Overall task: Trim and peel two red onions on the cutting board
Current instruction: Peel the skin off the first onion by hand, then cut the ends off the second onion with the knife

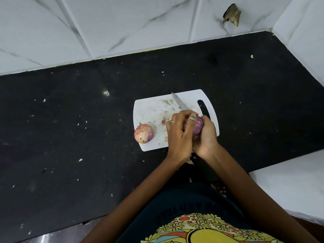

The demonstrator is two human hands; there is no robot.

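Observation:
A white cutting board lies on the black counter. Over its right part both my hands hold a purple red onion. My right hand cups it from the right and below. My left hand grips it from the left, fingers curled over its top. A second red onion, still in its papery skin, sits on the board's near left corner. A knife lies on the board behind my hands, blade pointing to the far left; its handle is hidden behind my hands.
The black counter is strewn with small skin flakes. Skin scraps lie on the board and by the counter's near edge. White tiled walls rise at the back and right.

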